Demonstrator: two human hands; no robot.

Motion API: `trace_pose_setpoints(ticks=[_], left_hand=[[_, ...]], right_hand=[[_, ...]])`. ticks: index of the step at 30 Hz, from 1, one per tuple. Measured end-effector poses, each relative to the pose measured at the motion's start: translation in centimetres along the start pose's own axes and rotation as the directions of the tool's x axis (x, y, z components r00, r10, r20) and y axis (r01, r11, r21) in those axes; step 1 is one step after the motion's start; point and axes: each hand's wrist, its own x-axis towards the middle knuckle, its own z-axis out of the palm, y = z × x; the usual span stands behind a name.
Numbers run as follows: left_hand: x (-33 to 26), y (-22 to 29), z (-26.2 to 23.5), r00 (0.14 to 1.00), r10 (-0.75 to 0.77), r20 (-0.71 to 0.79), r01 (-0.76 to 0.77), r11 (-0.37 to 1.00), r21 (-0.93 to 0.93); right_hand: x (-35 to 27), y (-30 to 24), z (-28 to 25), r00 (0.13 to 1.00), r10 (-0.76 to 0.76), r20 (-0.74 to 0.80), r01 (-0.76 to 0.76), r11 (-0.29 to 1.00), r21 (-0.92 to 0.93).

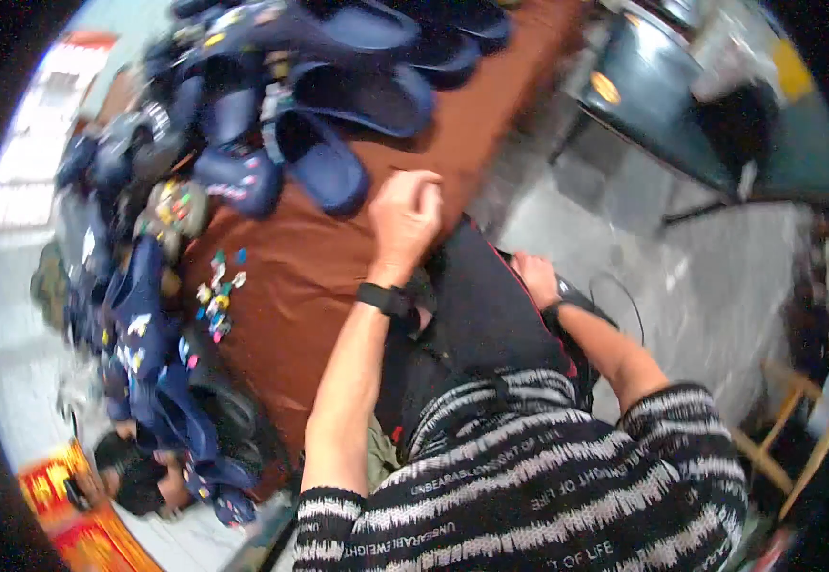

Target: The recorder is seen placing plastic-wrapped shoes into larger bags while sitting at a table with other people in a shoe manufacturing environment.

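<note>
My left hand point(405, 214) is over the near edge of the brown-covered table point(309, 267), its fingers curled inward. Whatever those fingers hold, if anything, is hidden. Just beyond it lies a navy clog point(324, 167), the closest of several on the table. On my right thigh rests my right hand point(534, 278), fingers laid along the dark trousers, with nothing seen in it. Small colourful shoe charms point(216, 300) are scattered on the cover to the left of my left hand.
Navy clogs with charms point(138, 334) line the table's left side, and more clogs point(367, 95) are crowded at the far end. A dark chair point(643, 86) stands on the grey floor point(643, 248) to the right. Wooden legs point(796, 429) show at the lower right.
</note>
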Motion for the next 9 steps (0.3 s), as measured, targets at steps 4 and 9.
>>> trace_pose_setpoints(ticks=[4,9], left_hand=[[0.1,0.9,1.3,0.999,0.039,0.000,-0.039,0.999,-0.018],[-2.4,2.1,-2.0,0.992,-0.107,0.068,0.113,0.989,-0.096]], right_hand=[[-0.6,2.2,0.9,0.956,-0.173,-0.239,0.159,0.984,-0.073],[0.7,4.7,3.6,0.991,-0.100,-0.090,0.093,0.993,-0.075]])
